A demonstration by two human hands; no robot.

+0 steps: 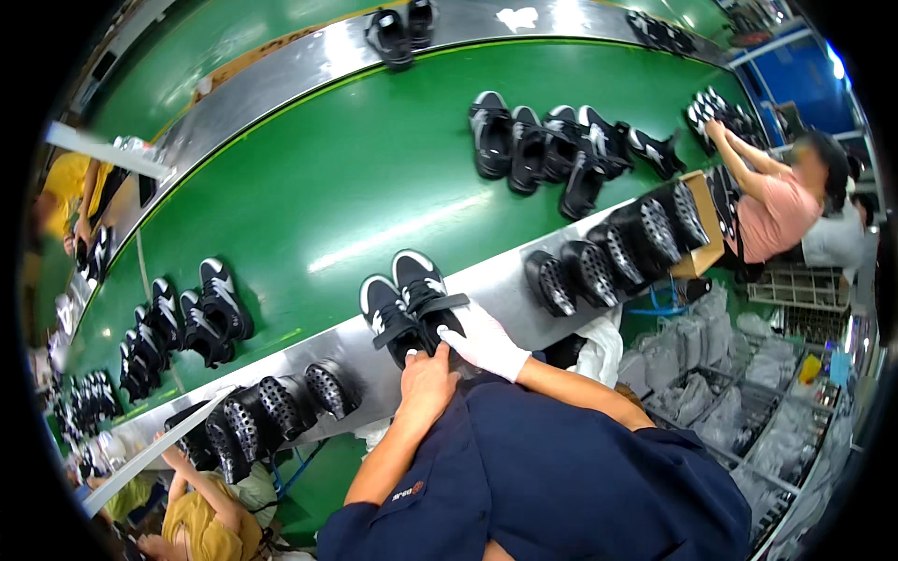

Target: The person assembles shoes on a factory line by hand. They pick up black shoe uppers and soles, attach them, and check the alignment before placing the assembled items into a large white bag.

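I see a pair of black shoes [382,301] across metal ledge [505,292] and green belt [327,206], heels nearest, presumably for easy reach. The gloved right hand [485,342] holds the right shoe [415,271], probably steadying it; the bare left hand [429,381] curls at the heels, grip unclear.

Worktop [290,178], near edge [500,292]: one shoe pair [412,292] directly before the person [580,467].
On this edge, shoe-shaped pieces stand left [279,404] and right [591,271] of the pair. Farther in, shoe groups occupy the worktop's left [223,299] and right [558,154]. Another pair [391,39] sits on the far edge [271,95]; bags [697,397] lie in compartments to the person's right.
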